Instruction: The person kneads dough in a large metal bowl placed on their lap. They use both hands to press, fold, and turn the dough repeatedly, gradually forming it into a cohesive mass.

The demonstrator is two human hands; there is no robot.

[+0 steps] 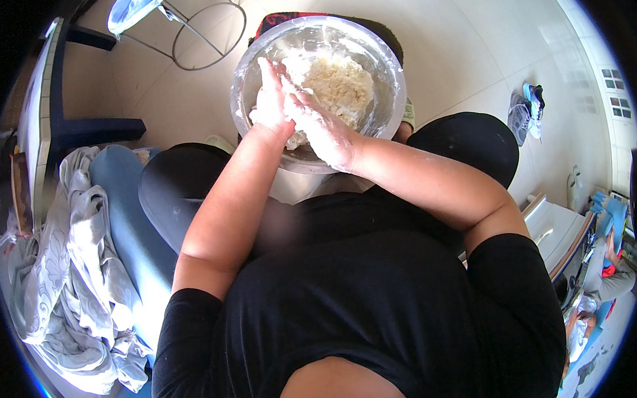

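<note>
A wide metal bowl [393, 91] stands in front of me between my knees, with white smears along its inner wall. Inside lies a rough, crumbly mass of pale dough [344, 86]. My left hand [267, 101] is over the bowl's left part, fingers stretched out and coated white. My right hand [323, 129] slants across from the right, its fingers extended and its palm side against the left hand. Both hands are floury, and I see no object in either. The gap between the palms is hidden.
Under the bowl's far side is a red and black cloth [274, 19]. A round stool with metal legs [207, 27] stands far left. Grey patterned fabric [83, 277] drapes beside a blue seat [125, 192] at left. Shoes [526, 114] lie on the right floor. Another person [582, 326] is at the lower right.
</note>
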